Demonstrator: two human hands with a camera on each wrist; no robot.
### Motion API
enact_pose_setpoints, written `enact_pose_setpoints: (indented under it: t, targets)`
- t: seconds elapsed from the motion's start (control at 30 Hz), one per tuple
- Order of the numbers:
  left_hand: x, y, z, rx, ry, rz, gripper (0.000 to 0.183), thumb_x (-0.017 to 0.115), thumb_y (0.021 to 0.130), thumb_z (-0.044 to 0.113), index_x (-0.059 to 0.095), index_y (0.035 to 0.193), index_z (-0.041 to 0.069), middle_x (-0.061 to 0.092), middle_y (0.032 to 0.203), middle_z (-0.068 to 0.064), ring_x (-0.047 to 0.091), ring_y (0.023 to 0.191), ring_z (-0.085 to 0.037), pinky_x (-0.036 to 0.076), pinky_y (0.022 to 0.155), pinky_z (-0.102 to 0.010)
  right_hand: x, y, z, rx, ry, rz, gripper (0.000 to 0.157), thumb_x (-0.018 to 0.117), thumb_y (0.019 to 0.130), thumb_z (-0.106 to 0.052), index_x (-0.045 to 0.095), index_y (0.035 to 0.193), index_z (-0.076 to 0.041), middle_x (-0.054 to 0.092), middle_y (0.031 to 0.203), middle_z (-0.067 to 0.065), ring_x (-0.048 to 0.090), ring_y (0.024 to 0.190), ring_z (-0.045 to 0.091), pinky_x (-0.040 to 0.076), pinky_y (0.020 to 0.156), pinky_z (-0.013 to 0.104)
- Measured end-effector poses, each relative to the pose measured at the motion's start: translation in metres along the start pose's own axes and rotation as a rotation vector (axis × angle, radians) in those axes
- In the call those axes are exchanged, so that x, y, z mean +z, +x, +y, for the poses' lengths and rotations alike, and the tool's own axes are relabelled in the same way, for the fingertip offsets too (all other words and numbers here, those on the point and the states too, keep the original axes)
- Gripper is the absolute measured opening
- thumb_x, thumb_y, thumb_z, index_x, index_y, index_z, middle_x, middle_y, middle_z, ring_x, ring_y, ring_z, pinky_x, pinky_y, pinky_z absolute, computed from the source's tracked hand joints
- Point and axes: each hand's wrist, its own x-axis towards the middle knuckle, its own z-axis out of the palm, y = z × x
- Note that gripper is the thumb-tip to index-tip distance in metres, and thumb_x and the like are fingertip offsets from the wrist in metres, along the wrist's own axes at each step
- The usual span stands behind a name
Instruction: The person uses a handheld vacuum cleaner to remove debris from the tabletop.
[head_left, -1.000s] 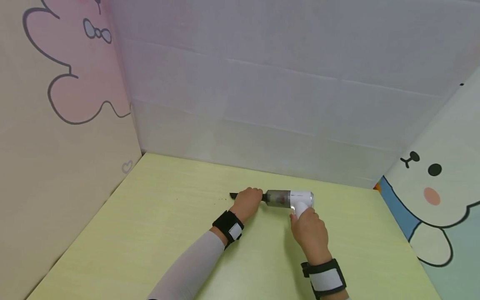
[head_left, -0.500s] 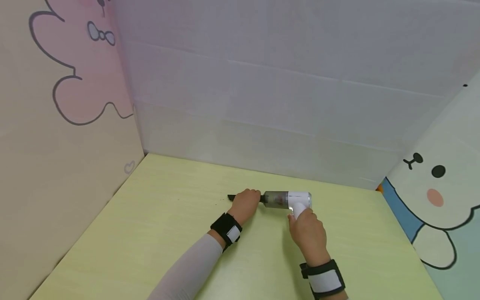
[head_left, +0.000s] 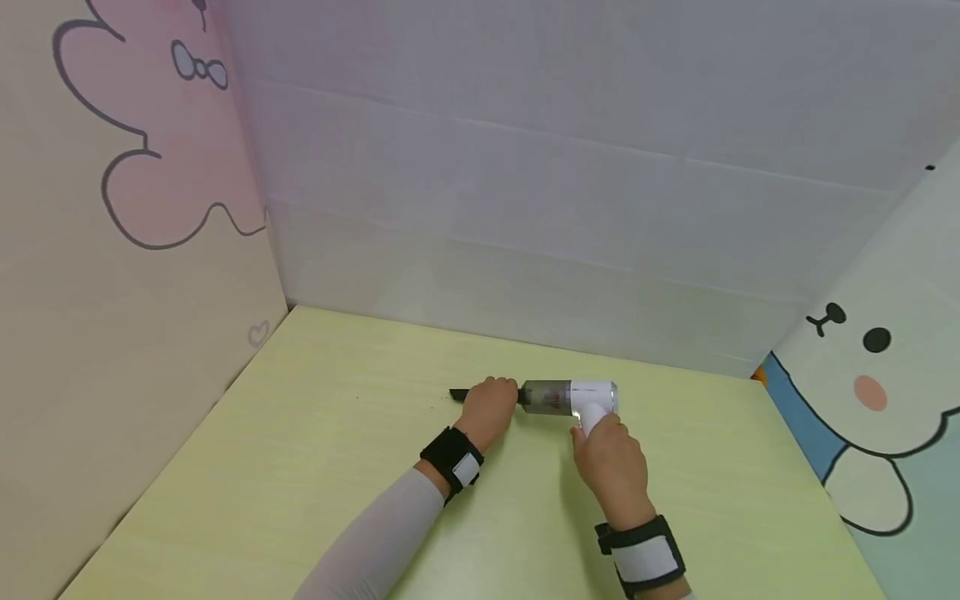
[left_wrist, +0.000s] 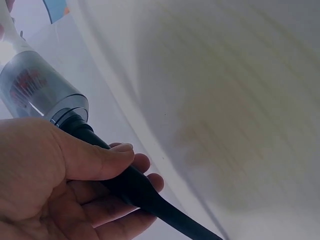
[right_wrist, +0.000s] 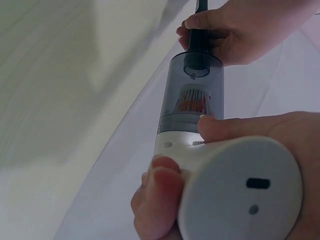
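A handheld vacuum cleaner (head_left: 547,397) lies level above the yellow tabletop, its black crevice nozzle (head_left: 457,394) pointing left. My left hand (head_left: 489,411) holds the nozzle; in the left wrist view thumb and fingers curl round its black tube (left_wrist: 175,214). Behind it, my right hand (head_left: 613,467) grips the white handle. Reddish bits show around the filter inside the smoky clear dust cup (right_wrist: 192,97) in the right wrist view. A few tiny dark specks (head_left: 431,408) lie near the nozzle's tip, which looks close to the surface; contact is hard to tell.
The yellow tabletop (head_left: 315,450) runs back to a pale wall (head_left: 480,208). A left wall (head_left: 135,350) with a pink cartoon figure and a right wall (head_left: 877,417) with a white cartoon face stand along its sides. One speck (head_left: 357,397) lies farther left.
Both hands have moved the vacuum cleaner slightly to the left. Fewer specks show beside the nozzle tip than a second ago. The hold of both hands looks the same.
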Motion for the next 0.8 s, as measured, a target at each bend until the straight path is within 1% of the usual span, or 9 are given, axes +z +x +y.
enact_pose_setpoints:
  t: [0.27, 0.47, 0.63, 0.8]
  targets:
    - [0.0015, -0.0007, -0.0004, -0.003, 0.003, 0.003, 0.006, 0.068, 0.097, 0.006, 0.072, 0.094, 0.008, 0.07, 0.086, -0.005, 0.068, 0.079, -0.021, 0.057, 0.063, -0.028, 0.0006, -0.0016, -0.0014, -0.007, -0.006, 0.012, 0.05, 0.067, 0.096, -0.028, 0.05, 0.098, 0.019, 0.057, 0.076, 0.025, 0.061, 0.059, 0.034, 0.052, 0.047, 0.045]
    - [0.0027, -0.0024, -0.0017, 0.001, 0.016, 0.039, 0.006, 0.069, 0.096, 0.006, 0.072, 0.091, 0.008, 0.07, 0.083, -0.006, 0.067, 0.076, -0.021, 0.057, 0.06, -0.028, 0.0006, -0.0025, -0.0036, -0.006, -0.017, 0.015, 0.05, 0.068, 0.096, -0.028, 0.05, 0.099, 0.019, 0.056, 0.076, 0.024, 0.061, 0.059, 0.034, 0.052, 0.048, 0.046]
    - [0.0045, -0.0026, -0.0037, -0.003, 0.025, 0.029, 0.005, 0.068, 0.096, 0.006, 0.072, 0.094, 0.008, 0.07, 0.086, -0.005, 0.068, 0.078, -0.021, 0.058, 0.062, -0.028, 0.0007, -0.0025, -0.0059, -0.004, -0.016, 0.014, 0.051, 0.067, 0.096, -0.028, 0.05, 0.1, 0.019, 0.056, 0.076, 0.025, 0.061, 0.06, 0.034, 0.052, 0.048, 0.046]
    - [0.002, -0.0051, -0.0054, -0.01, 0.024, 0.019, 0.006, 0.068, 0.096, 0.006, 0.073, 0.096, 0.007, 0.071, 0.087, -0.006, 0.068, 0.079, -0.021, 0.058, 0.064, -0.028, 0.0027, -0.0023, -0.0075, -0.007, -0.018, 0.018, 0.051, 0.068, 0.096, -0.029, 0.05, 0.101, 0.019, 0.056, 0.076, 0.024, 0.061, 0.06, 0.034, 0.052, 0.048, 0.045]
